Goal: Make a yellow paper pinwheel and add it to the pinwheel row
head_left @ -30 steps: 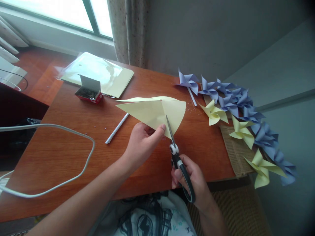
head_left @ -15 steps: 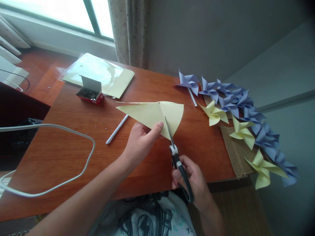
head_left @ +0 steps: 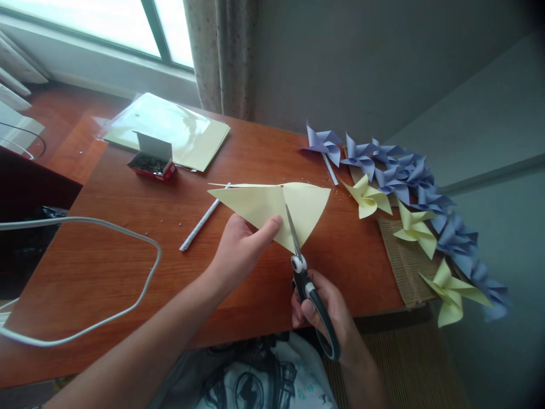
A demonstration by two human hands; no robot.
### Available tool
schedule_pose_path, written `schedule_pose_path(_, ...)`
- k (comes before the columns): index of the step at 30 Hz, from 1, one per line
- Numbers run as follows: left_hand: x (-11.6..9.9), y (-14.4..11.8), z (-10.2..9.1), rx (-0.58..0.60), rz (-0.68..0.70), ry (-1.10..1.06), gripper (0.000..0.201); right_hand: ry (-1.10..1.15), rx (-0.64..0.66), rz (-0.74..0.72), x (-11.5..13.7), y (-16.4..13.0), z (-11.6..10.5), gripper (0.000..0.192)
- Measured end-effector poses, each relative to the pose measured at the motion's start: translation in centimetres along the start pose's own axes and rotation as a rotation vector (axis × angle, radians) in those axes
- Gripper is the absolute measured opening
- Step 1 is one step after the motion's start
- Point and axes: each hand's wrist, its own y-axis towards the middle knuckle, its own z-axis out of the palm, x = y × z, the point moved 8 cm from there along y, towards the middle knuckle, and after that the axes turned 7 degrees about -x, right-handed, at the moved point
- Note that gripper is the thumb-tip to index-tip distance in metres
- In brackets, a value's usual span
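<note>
Daylight from window [head_left: 85, 23] upper left; corners dark, warped.

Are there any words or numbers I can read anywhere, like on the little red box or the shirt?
None can be read for sure.
Shirt: a dark drawing with small letters, too blurred to read.
Little red box: no readable label.
Scissors, yellow paper, paper pinwheels: no writing visible.

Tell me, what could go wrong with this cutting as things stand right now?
The left hand pinches the folded yellow paper with its thumb right beside the scissors, so the blades might nick it. The right hand cuts paper held in the air, so the cut may wander. A sweeping elbow could perhaps knock the open red box of small metal bits.
</note>
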Motion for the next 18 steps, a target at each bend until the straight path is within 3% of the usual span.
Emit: schedule_pose_path(18, 0.04, -0.31, 0.44, 0.031, 0.009, 0.021, 0.019, -0.013, -0.037, 0.002, 0.44, 0.32, 0.07, 0.05)
